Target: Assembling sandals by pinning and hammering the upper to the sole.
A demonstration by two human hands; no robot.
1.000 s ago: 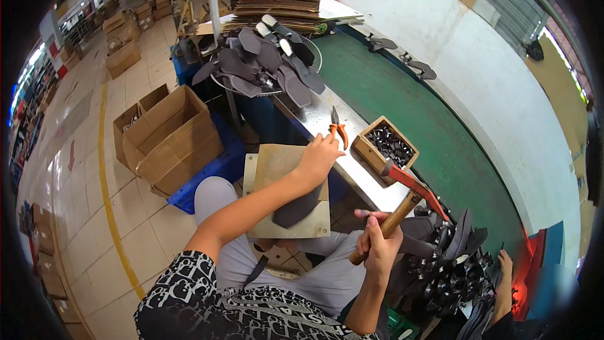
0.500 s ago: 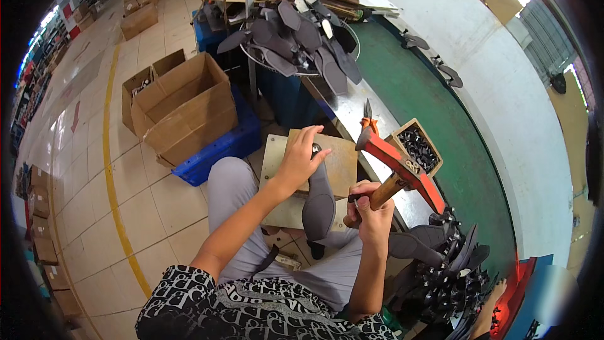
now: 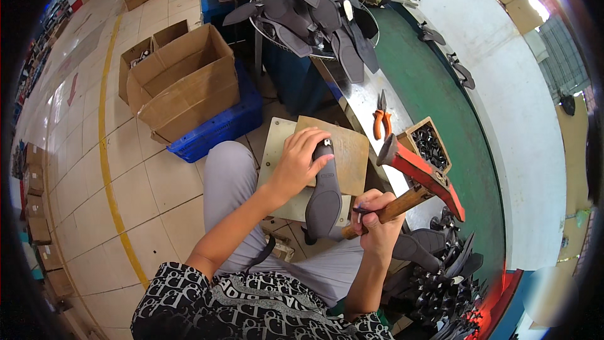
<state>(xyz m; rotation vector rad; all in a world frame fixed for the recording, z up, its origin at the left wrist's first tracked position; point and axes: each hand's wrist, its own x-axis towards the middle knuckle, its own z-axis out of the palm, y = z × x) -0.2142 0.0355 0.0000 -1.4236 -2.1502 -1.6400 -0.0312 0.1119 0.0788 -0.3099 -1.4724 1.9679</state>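
My left hand (image 3: 294, 167) is closed around the heel end of a dark grey shoe sole (image 3: 324, 204). A small pale spot shows at the sole's heel tip, by my fingers. That end rests over a tan board (image 3: 353, 154) on a cream plate (image 3: 270, 151) in front of my knees. In my right hand (image 3: 379, 226) is the wooden handle of a hammer (image 3: 423, 173), whose red head points up and away to the right of the sole. A small dark piece (image 3: 361, 210) also sits between those fingertips; its exact kind is too small to tell.
Orange-handled pliers (image 3: 382, 124) and a wooden box (image 3: 448, 162) of small black pieces lie on the bench at right. More soles fill a basket (image 3: 277, 45) at the back and pile up at lower right (image 3: 434, 277). Cardboard boxes (image 3: 189, 88) stand in a blue crate (image 3: 217, 129).
The hammer has swung slightly right, its handle now lying flatter. The pliers show whole beyond its head. A second person's arm at lower right is out of sight; the view has shifted a little.
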